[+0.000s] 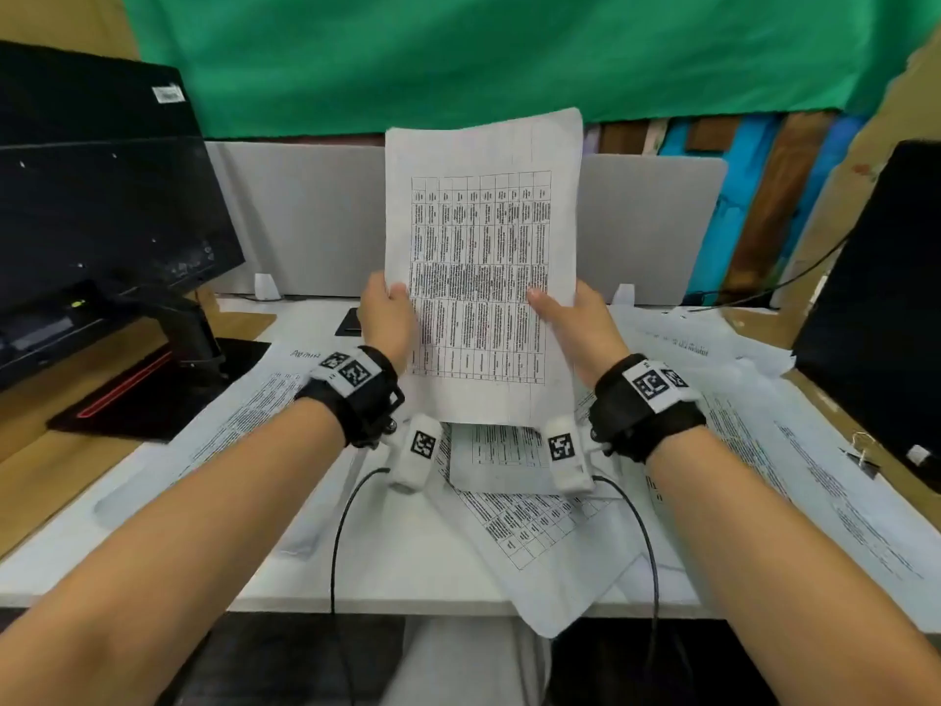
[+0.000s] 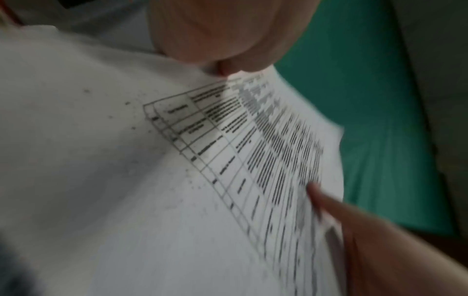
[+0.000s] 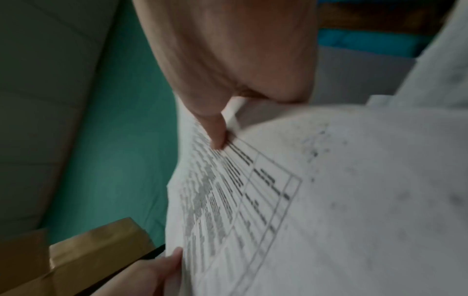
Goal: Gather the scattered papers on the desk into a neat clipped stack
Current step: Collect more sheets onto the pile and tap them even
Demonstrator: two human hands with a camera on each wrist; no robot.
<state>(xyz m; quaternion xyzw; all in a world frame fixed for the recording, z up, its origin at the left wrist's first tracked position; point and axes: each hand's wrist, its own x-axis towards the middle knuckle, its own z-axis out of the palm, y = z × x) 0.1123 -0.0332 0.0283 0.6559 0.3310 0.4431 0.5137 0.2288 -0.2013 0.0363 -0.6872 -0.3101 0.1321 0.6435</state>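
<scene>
Two hands, left hand (image 1: 384, 318) and right hand (image 1: 575, 323), grip upright sheet (image 1: 481, 236).

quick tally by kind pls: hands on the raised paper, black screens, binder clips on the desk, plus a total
hands on the raised paper: 2, left hand and right hand
black screens: 2, left screen and right screen
binder clips: 1, binder clip at the desk's right edge
total: 5

Head view bright, warped; wrist views dim, blurred.
</scene>
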